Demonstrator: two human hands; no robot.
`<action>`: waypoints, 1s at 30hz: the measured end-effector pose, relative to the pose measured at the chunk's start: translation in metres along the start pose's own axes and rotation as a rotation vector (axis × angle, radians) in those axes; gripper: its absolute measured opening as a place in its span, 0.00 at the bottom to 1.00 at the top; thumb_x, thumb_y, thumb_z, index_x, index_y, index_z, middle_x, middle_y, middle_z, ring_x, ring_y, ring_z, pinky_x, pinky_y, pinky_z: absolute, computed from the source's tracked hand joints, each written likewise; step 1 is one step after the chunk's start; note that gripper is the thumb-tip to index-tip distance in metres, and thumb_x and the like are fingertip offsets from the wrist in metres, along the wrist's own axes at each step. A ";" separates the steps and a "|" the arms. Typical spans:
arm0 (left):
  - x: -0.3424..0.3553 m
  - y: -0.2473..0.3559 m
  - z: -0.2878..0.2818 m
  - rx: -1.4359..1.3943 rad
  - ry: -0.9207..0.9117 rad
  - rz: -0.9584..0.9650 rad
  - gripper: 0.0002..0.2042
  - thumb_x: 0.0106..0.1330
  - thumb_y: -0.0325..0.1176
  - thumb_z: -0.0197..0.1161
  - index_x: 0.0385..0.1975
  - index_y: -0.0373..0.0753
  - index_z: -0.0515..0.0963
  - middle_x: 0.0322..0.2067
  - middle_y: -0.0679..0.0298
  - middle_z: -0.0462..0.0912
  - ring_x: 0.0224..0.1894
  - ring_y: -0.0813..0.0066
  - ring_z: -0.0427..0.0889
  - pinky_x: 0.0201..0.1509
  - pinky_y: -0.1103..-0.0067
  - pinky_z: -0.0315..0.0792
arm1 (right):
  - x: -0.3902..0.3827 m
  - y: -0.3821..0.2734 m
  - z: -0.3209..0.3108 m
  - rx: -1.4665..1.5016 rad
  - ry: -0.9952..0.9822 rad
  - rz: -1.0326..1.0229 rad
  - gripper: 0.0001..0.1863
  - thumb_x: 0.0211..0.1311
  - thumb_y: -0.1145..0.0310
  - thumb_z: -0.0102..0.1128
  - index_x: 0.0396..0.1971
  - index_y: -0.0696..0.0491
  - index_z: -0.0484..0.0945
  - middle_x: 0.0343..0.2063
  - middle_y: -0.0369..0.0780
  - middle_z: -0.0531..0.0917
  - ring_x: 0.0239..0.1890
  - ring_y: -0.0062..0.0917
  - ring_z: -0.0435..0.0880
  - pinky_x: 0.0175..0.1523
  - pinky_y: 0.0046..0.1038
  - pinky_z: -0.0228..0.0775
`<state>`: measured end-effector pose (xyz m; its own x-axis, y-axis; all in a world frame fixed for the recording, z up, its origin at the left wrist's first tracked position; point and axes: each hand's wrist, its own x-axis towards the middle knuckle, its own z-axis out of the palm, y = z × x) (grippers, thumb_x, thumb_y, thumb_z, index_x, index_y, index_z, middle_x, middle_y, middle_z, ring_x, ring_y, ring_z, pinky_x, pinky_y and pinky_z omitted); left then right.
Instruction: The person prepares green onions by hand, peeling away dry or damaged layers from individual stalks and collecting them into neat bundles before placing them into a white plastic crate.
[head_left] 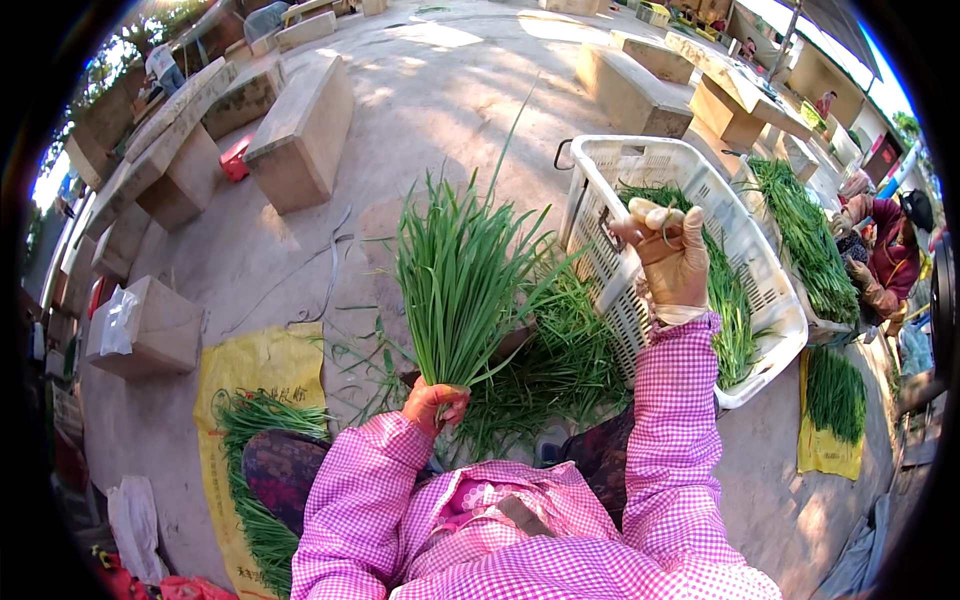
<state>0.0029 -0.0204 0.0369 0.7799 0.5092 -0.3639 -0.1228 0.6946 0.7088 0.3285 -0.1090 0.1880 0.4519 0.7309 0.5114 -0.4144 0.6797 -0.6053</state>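
My left hand is closed round the lower ends of a large bunch of green chives, whose blades fan out upward, one rising far above the others. My right hand, in a pale thin glove, is raised over the left side of a white plastic crate. Its fingers are bent and stand apart from the thumb; a thin dark strand shows by them, too small to name. More chives lie inside the crate. Between my knees and the crate, a loose heap of chives covers the ground.
On the left, chives lie on a yellow sack, near a concrete block. Another person sits at the right beside a crate of chives. Chives rest on another yellow sack. Concrete benches stand farther off.
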 end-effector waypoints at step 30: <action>0.010 0.000 0.012 -0.106 -0.077 -0.035 0.07 0.51 0.23 0.57 0.30 0.34 0.69 0.13 0.63 0.67 0.10 0.76 0.61 0.14 0.79 0.55 | -0.031 0.018 -0.018 -0.749 0.293 0.375 0.17 0.68 0.60 0.52 0.36 0.60 0.81 0.20 0.37 0.82 0.22 0.18 0.80 0.30 0.19 0.72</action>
<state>0.0178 -0.0214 0.0406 0.8291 0.4464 -0.3367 -0.1563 0.7631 0.6271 0.3213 -0.1202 0.1506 0.6165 0.7828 0.0845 0.0037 0.1045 -0.9945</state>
